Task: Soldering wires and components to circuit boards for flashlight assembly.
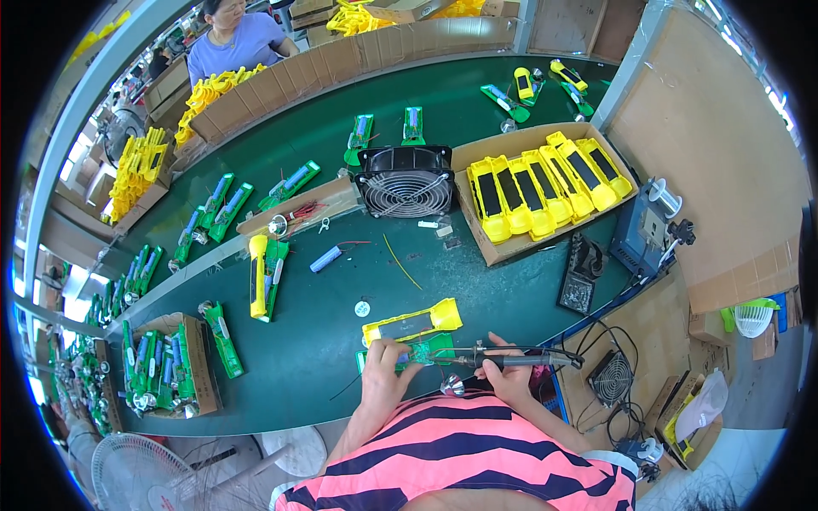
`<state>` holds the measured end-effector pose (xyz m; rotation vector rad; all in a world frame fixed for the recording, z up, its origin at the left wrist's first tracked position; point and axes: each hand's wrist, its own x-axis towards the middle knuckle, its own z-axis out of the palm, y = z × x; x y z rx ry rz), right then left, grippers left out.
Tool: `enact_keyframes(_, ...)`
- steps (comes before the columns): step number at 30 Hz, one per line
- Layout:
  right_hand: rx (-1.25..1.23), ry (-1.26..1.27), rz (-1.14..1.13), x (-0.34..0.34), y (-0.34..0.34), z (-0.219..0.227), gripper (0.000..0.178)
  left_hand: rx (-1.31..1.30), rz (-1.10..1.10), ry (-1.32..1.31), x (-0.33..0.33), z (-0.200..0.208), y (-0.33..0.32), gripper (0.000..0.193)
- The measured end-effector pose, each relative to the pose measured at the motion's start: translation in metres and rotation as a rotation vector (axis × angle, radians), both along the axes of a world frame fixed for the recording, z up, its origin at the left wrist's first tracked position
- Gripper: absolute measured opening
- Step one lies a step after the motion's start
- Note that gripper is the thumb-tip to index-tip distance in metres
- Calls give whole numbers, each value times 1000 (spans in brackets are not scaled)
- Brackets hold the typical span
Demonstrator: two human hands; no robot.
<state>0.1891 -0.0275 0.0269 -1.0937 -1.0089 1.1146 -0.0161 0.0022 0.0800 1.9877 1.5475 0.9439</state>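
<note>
My right hand (506, 375) is closed around the dark handle of a soldering iron (532, 359), whose thin tip points left. That tip reaches over a green flashlight half (440, 344) with a small circuit board in it. My left hand (385, 373) grips the left part of this green half, its fingers covering some of it. A round silver reflector (452, 387) hangs beside it, close to my body. Just beyond my hands lies a yellow flashlight shell (411, 324) with a dark panel. Whether the tip touches the board is too small to tell.
A carton of yellow shells (490, 249) stands back right, beside a black fan (406, 192) and a blue soldering station (639, 238). A carton of green halves (204, 387) sits left. Further green halves lie along the far belt (324, 136), where another person (234, 43) is.
</note>
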Motion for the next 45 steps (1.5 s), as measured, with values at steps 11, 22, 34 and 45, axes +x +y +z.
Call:
enact_keyframes(11, 68, -161, 70, 6, 12, 5, 10, 213, 146, 627, -37, 26, -17, 15)
enact_keyframes(22, 81, -222, 43, 10, 10, 0, 8, 225, -187, 200, -9, -6, -8, 25)
enact_keyframes(34, 61, -205, 47, 5, 15, 1, 6, 227, -317, 379, -11, -2, -7, 28)
enact_keyframes(45, -202, 30, 61, 1, 12, 15, 10, 190, -283, 373, -9, -1, -8, 24)
